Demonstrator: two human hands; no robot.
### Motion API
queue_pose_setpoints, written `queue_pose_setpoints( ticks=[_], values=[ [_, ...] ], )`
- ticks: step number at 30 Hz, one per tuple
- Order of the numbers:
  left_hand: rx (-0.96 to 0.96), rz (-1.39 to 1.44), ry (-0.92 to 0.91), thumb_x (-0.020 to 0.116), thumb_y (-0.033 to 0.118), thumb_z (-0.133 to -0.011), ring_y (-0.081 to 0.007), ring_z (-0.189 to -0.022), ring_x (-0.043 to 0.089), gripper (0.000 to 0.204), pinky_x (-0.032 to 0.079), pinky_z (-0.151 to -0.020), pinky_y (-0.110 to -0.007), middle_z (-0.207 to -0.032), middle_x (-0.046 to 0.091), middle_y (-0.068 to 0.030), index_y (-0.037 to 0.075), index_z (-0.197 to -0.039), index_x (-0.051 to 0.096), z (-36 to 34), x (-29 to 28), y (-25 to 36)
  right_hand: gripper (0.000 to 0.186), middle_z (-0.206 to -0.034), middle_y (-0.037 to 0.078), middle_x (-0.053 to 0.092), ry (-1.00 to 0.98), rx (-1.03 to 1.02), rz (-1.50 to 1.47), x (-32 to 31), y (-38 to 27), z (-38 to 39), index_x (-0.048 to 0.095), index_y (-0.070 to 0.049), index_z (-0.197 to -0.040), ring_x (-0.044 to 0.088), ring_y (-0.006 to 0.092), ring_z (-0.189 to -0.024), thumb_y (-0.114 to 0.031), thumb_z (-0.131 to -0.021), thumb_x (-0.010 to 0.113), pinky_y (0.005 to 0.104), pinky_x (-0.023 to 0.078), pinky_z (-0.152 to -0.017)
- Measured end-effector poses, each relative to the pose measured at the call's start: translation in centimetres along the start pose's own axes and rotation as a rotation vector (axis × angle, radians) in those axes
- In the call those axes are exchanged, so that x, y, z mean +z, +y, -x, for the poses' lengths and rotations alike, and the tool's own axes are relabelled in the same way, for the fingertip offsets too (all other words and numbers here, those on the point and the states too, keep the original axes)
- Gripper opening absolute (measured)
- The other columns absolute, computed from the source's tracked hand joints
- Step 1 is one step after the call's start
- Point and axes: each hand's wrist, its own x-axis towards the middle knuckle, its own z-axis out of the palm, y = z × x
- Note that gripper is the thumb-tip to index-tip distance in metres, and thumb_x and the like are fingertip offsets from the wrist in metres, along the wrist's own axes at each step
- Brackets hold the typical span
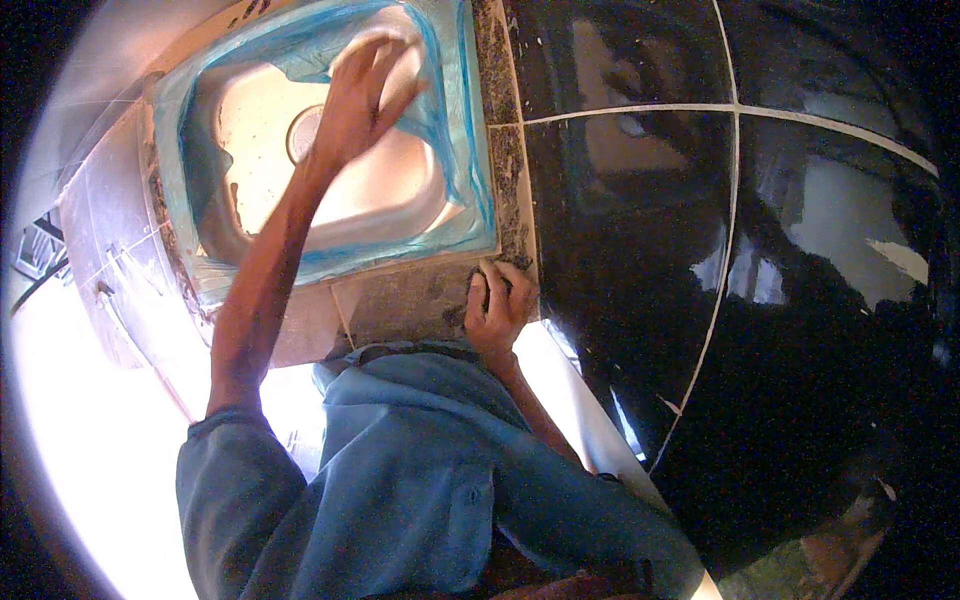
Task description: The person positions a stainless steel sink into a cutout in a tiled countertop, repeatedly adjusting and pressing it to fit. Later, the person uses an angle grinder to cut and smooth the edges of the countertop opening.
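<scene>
- The left hand (370, 88), thumb apart from fingers, is apparently working inside the rectangular steel sink (262, 125); I cannot tell if it is gripping anything.
- The next move is seemingly calling for care around the wrinkled blue plastic film (468, 175).
- The right hand (499, 308), fingers curling, is resting on the brown tiled edge (405, 312); its grip is staying unclear.
- Glossy black tiles (630, 170) are crowding the right.

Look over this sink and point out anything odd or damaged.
The blue film looks odd: it is wrinkled and ragged around the basin, with part drooping inward near the left hand. Dark specks also dirty the basin floor, left of the drain.
</scene>
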Motion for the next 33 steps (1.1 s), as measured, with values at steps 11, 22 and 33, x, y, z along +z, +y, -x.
queue_pose_setpoints(
  ticks=[11,22,33],
  values=[
    [-0.382,-0.112,-0.801,0.068,0.065,-0.086,-0.0371,-0.139,0.049,0.083,0.030,-0.120,-0.055,-0.146,0.055,-0.0188,0.011,-0.148,0.052,18.2,-14.7,7.5,0.034,-0.120,0.009,0.057,-0.106,-0.002,0.068,-0.5,-0.6,-0.6,0.071,-0.006,-0.128,0.050,0.0310,-0.112,-0.015,-0.095,0.068,0.0457,0.041,-0.100],
    [-0.411,-0.114,-0.724,0.067,0.067,-0.085,-0.0391,-0.111,0.069,0.075,0.054,-0.096,-0.050,-0.120,0.072,-0.0186,0.006,-0.129,0.068,20.2,-14.2,5.5,0.046,-0.126,0.015,0.053,-0.092,0.064,0.031,-0.2,-0.8,-1.1,0.062,-0.009,-0.138,0.049,0.0344,-0.115,-0.026,-0.096,0.071,0.0525,0.037,-0.103],
    [-0.347,-0.172,-0.641,0.066,0.064,-0.086,-0.0379,-0.107,0.072,0.070,0.058,-0.092,-0.048,-0.117,0.073,-0.0180,0.007,-0.127,0.067,21.5,-14.0,5.6,0.046,-0.125,0.012,0.052,-0.114,0.064,-0.008,-0.1,-1.2,-2.4,0.066,-0.011,-0.133,0.050,0.0328,-0.114,-0.028,-0.092,0.078,0.0522,0.036,-0.100]
  ],
)
